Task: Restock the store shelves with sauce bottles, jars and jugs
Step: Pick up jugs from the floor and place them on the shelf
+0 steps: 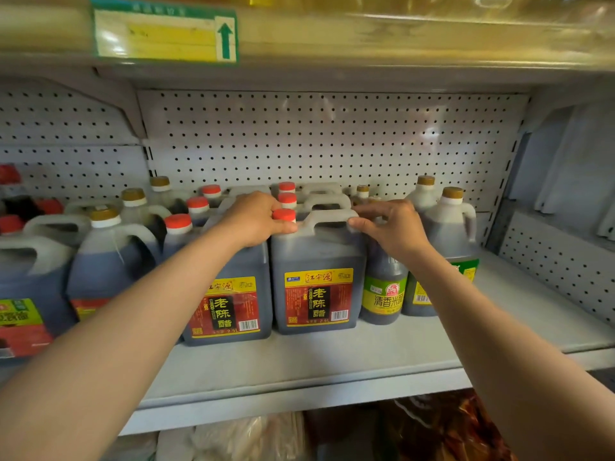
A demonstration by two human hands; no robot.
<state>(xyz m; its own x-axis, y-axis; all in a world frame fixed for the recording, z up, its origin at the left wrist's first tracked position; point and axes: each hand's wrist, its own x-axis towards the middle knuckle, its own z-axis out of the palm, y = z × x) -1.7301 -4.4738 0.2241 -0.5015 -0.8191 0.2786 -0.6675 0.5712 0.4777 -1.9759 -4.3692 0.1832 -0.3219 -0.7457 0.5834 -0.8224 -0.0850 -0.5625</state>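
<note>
Two dark vinegar jugs with red and yellow labels stand side by side at the front of the grey shelf [332, 367]. My left hand [254, 219] rests curled over the top of the left jug [229, 294], its thumb against the red cap [284, 215] of the right jug [316, 281]. My right hand [391, 224] touches the right end of that jug's grey handle with thumb and fingertips. More jugs of the same kind line up behind them.
A green-labelled bottle [384, 294] and a gold-capped jug [446, 234] stand just right of my hands. Gold-capped and red-capped jugs [106, 261] fill the left. The pegboard back wall [332, 138] and upper shelf edge [299, 38] close in above. Bagged goods [432, 427] lie below.
</note>
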